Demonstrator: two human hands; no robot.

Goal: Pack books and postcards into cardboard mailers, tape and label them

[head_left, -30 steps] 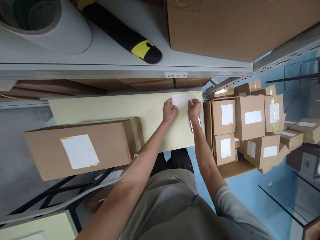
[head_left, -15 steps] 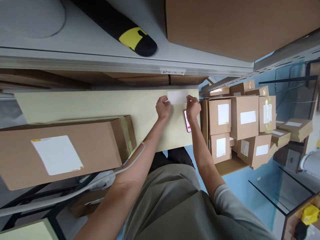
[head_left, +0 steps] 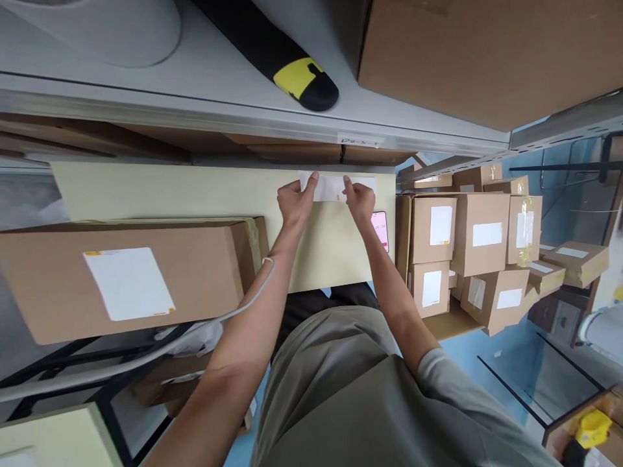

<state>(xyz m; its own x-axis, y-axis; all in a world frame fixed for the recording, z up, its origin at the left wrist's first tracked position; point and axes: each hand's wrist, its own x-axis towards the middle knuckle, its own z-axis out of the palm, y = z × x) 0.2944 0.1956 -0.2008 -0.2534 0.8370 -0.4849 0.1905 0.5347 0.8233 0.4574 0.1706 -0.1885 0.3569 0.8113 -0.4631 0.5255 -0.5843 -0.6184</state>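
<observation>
A white paper label [head_left: 328, 189] with a small orange mark stretches sideways between my hands over the cream tabletop [head_left: 331, 253]. My left hand [head_left: 295, 202] pinches it toward its left end, thumb on top and fingers curled. My right hand [head_left: 361, 206] is closed on it right of the middle, and part of the label shows beyond that hand. The print on it is too small to read. Just right of my right wrist lies a phone [head_left: 380, 231] with a lit pink screen.
A long cardboard box [head_left: 204, 272] with a white label lies at the left. On the right, an open carton [head_left: 403, 237] holds several labelled boxes. A grey shelf [head_left: 243, 110] runs across the far side, bearing a black-and-yellow object [head_left: 296, 78] and a large box [head_left: 477, 58].
My hands have moved apart, the left one further left. More of the white label now shows, including its orange mark. The whole view has shifted slightly.
</observation>
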